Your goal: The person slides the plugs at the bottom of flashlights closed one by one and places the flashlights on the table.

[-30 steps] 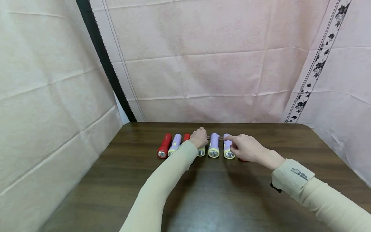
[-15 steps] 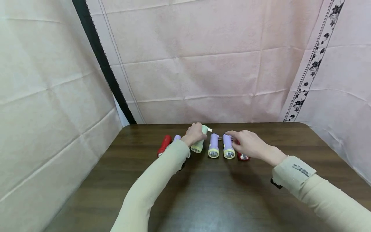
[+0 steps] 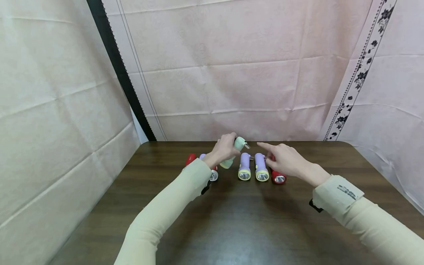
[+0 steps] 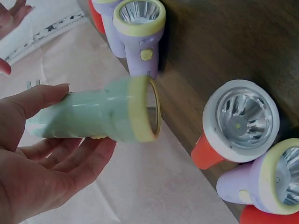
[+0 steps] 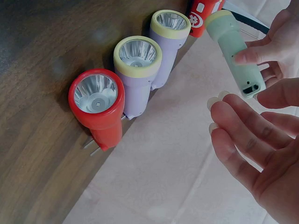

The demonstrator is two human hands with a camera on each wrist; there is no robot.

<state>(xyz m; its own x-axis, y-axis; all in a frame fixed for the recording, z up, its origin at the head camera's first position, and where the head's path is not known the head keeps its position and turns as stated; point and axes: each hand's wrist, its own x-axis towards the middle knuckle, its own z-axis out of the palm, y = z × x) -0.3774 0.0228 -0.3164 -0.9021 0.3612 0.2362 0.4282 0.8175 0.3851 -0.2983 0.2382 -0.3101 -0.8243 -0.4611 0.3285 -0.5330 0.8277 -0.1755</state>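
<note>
My left hand (image 3: 224,149) grips a pale green flashlight (image 4: 93,114) with a yellow rim, held above the row, thumb along one side and fingers along the other. Two metal plug prongs (image 4: 33,84) stick out of its tail end, which points toward my right hand (image 3: 285,159). That right hand holds nothing; its index finger is extended and, in the right wrist view, its fingertips (image 5: 217,100) are close to the green flashlight's tail. Below it stand two lavender flashlights (image 3: 244,165) and a red flashlight (image 5: 98,102) with its prongs out.
Left of the gap in the row are a red flashlight with a white rim (image 4: 240,122), a lavender flashlight (image 4: 252,182) and another red flashlight (image 3: 190,159), partly hidden by my left arm. The brown wooden table (image 3: 251,228) ends at a pale cloth (image 3: 232,73) behind.
My left hand has lifted the green flashlight out of the row and tilted it, tail toward the right. My right hand has risen slightly off the right-hand flashlights.
</note>
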